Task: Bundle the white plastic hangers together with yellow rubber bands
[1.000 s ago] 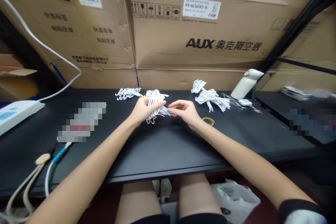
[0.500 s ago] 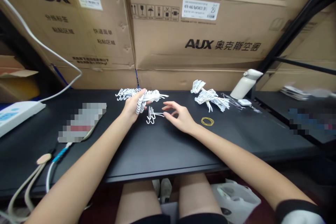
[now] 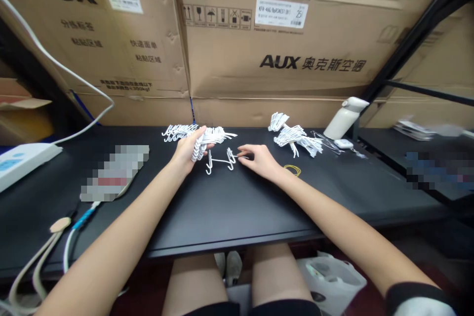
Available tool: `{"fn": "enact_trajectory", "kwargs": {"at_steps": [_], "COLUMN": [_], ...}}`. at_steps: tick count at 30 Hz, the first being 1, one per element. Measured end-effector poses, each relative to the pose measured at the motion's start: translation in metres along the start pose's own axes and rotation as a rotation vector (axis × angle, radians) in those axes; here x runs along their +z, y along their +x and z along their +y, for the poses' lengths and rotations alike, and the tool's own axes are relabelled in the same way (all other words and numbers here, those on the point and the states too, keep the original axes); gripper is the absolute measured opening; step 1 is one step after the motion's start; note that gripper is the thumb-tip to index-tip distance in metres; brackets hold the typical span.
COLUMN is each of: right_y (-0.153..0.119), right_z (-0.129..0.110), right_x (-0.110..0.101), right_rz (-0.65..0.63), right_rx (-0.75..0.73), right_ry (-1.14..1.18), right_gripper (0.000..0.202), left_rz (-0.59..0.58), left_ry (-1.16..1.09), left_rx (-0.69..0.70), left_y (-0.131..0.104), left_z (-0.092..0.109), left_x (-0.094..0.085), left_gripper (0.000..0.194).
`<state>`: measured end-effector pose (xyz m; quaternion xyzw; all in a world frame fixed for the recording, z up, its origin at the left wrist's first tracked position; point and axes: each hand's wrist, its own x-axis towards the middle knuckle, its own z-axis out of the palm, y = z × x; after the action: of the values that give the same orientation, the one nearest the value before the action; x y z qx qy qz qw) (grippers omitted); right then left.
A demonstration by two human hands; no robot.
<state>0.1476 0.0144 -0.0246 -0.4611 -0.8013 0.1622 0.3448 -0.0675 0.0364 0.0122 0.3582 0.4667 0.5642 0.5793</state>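
My left hand [image 3: 187, 150] is wrapped round a bunch of white wire hooks [image 3: 214, 136], their curved ends hanging at the palm and their straight ends pointing right. Between my hands, one white hook [image 3: 209, 163] rests on the black table. Just right of it is another white hook [image 3: 231, 159], whose straight end lies in the pinched fingertips of my right hand [image 3: 258, 162]; whether it is a single hook or a pair I cannot tell. Behind my left hand lies a row of more white hooks [image 3: 174, 132].
White hook bundles [image 3: 296, 140] lie at the back right, near a white bottle [image 3: 344, 119]. Yellow rubber bands [image 3: 294, 170] sit beside my right forearm. A blurred-out flat object [image 3: 114, 173] with a cable and a white power strip [image 3: 25, 160] are at left. Cardboard boxes [image 3: 222, 74] stand behind.
My right hand has closed its fingertips on a hook's straight end and drawn it right, apart from the hook left on the table. My left hand keeps its bunch in place.
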Motion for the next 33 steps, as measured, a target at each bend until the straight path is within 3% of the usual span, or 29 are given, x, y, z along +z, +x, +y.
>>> {"fn": "enact_trajectory", "kwargs": {"at_steps": [2, 5, 10, 12, 15, 17, 20, 27, 33], "right_y": [0.003, 0.007, 0.01, 0.01, 0.012, 0.012, 0.012, 0.011, 0.01], "right_z": [0.01, 0.024, 0.032, 0.029, 0.02, 0.011, -0.003, -0.006, 0.001], "right_x": [-0.005, -0.011, -0.02, -0.023, -0.024, -0.026, -0.028, -0.031, -0.034], "right_rz": [0.047, 0.038, -0.106, -0.119, 0.007, 0.073, 0.028, 0.063, -0.157], "right_rx": [0.072, 0.105, 0.057, 0.11, 0.198, 0.232, 0.269, 0.341, 0.424], "right_ry": [0.002, -0.007, -0.069, 0.014, 0.309, 0.595, 0.867, 0.923, 0.956], "right_gripper": [0.036, 0.024, 0.009, 0.008, 0.012, 0.021, 0.029, 0.03, 0.026], "left_rz": [-0.031, -0.079, -0.211, -0.288, -0.373, -0.387, -0.378, -0.352, -0.342], "left_ry": [0.031, 0.067, 0.192, 0.274, 0.365, 0.387, 0.385, 0.401, 0.415], "left_rx": [0.006, 0.023, 0.095, 0.094, 0.12, 0.149, 0.148, 0.165, 0.189], "left_y": [0.0, -0.002, -0.01, -0.014, -0.018, -0.02, -0.022, -0.02, -0.019], "left_z": [-0.001, -0.001, 0.0, -0.002, -0.005, -0.006, -0.007, -0.006, -0.007], "left_x": [0.001, 0.002, 0.004, 0.006, 0.008, 0.009, 0.01, 0.009, 0.008], "left_gripper": [0.017, 0.017, 0.025, 0.029, 0.031, 0.029, 0.026, 0.031, 0.031]}}
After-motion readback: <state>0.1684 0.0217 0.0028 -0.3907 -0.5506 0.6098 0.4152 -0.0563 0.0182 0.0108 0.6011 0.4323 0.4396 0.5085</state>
